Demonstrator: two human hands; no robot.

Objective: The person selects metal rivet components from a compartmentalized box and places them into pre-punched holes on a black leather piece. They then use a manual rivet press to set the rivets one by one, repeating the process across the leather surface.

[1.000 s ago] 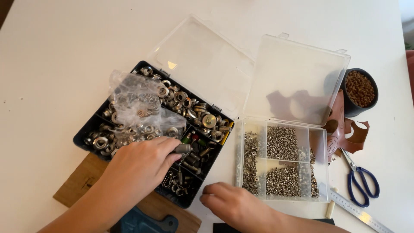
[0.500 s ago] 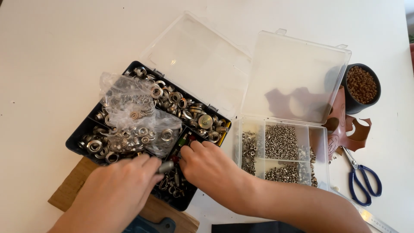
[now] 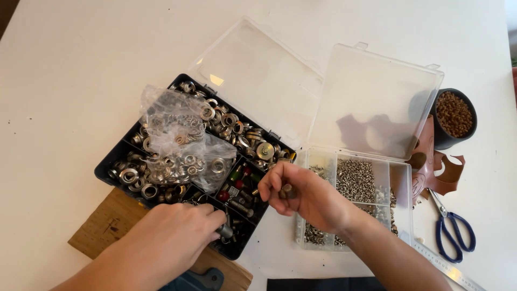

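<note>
We see R hand (image 3: 304,195) mid-frame pinching a small metal piece (image 3: 286,191); L hand (image 3: 172,237), lower left, closed on a metal part (image 3: 225,231) in black organizer box (image 3: 107,164).

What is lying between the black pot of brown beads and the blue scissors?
In the head view, a cut piece of brown leather lies between the black pot and the blue scissors, beside the clear box.
</note>
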